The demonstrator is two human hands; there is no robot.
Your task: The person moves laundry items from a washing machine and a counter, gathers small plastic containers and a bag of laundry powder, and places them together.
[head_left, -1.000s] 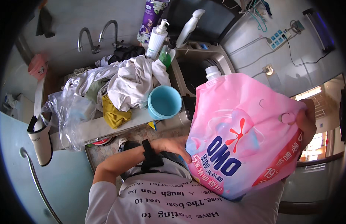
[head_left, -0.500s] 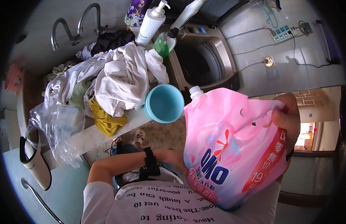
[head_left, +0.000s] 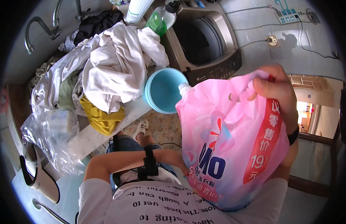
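Note:
A large pink laundry detergent pouch (head_left: pixel 214 123) with a white spout fills the space before my chest. My right hand (head_left: pixel 275 87) grips its upper right corner, thumb in front. At the pouch's lower left side is my left hand (head_left: pixel 176 160), holding it; most of its fingers are hidden behind the pouch. The spout points up and left, close to the rim of a light blue bucket (head_left: pixel 152 95). I cannot make out anything inside the bucket or coming from the spout.
White clothes (head_left: pixel 113 67) and a mustard cloth (head_left: pixel 103 117) lie heaped on the counter (head_left: pixel 133 112), with a clear plastic bag (head_left: pixel 55 134) on the left. Behind the bucket stand an open washing machine (head_left: pixel 225 41) and a green soap bottle (head_left: pixel 160 20). Taps (head_left: pixel 38 28) are at the far left.
The pouch has shifted slightly left, its spout now closer to the bucket's right rim. My right hand has moved left with it, and the view has tilted downward.

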